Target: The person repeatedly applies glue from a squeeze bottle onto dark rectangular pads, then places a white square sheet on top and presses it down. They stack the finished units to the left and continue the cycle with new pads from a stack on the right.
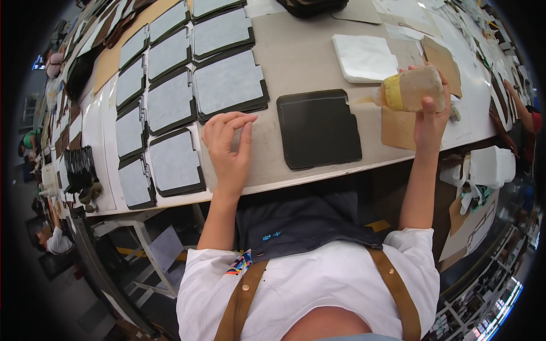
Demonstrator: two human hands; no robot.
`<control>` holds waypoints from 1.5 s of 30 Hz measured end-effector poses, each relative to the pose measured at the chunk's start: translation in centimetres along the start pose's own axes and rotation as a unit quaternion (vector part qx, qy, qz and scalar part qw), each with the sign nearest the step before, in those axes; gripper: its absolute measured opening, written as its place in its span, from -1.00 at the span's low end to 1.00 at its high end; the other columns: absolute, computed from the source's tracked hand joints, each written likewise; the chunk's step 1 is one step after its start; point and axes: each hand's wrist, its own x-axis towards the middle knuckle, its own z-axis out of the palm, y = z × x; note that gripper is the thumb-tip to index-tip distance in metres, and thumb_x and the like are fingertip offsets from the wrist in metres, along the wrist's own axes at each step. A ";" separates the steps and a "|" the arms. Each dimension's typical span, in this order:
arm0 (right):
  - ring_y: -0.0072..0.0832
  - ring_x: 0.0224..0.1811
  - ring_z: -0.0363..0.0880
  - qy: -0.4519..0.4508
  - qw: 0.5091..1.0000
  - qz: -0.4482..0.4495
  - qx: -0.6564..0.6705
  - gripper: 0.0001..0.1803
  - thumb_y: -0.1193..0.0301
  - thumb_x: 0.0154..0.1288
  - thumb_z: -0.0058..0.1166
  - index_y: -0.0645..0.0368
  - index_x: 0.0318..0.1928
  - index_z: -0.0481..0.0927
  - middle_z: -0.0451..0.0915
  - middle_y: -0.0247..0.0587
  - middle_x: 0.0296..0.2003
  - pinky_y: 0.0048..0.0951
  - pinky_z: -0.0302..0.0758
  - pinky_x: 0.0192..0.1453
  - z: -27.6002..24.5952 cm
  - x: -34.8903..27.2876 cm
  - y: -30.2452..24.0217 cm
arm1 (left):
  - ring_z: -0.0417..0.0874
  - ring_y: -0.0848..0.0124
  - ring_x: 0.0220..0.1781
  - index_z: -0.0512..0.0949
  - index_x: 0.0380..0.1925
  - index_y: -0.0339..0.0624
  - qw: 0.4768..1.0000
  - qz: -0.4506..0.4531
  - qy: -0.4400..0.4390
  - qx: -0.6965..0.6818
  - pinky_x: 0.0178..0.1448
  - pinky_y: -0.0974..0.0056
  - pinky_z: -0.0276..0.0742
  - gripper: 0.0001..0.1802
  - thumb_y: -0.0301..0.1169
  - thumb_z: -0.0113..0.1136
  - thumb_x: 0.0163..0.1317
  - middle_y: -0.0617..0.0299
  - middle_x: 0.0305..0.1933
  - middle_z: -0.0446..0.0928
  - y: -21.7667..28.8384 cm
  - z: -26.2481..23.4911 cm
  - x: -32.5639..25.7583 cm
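Observation:
My right hand (430, 116) is wrapped round a translucent squeeze bottle (418, 91) with a yellow band. The bottle lies tilted nearly flat, its pale nozzle pointing left toward a black panel (318, 129). That panel lies flat on the table in front of me, notched along its right side, with a thin pale line along its top edge. Left of the panel, my left hand (227, 142) hovers with curled fingers apart and nothing visible in them. Close beside it are rows of black panels faced with light grey sheets (224, 85), some of them stacked.
A stack of white sheets (364, 57) lies beyond the bottle, with brown card pieces (398, 129) near it. At the top edge sits a dark object (313, 5). White plastic bags (492, 166) are below the table's right end. Other people work at both sides.

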 end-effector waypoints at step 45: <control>-0.03 0.09 0.67 -0.040 0.999 -0.033 -0.003 0.10 -0.15 -0.05 0.55 0.31 0.32 0.35 0.62 0.07 0.02 0.00 0.61 0.24 -1.1 -3.8 -1.7 | 0.54 0.31 0.08 0.74 -0.20 -0.08 1.000 -0.012 0.008 -0.004 0.29 0.19 0.27 -0.89 -0.45 0.27 0.34 0.29 -0.11 0.66 -0.3 0.4 -0.1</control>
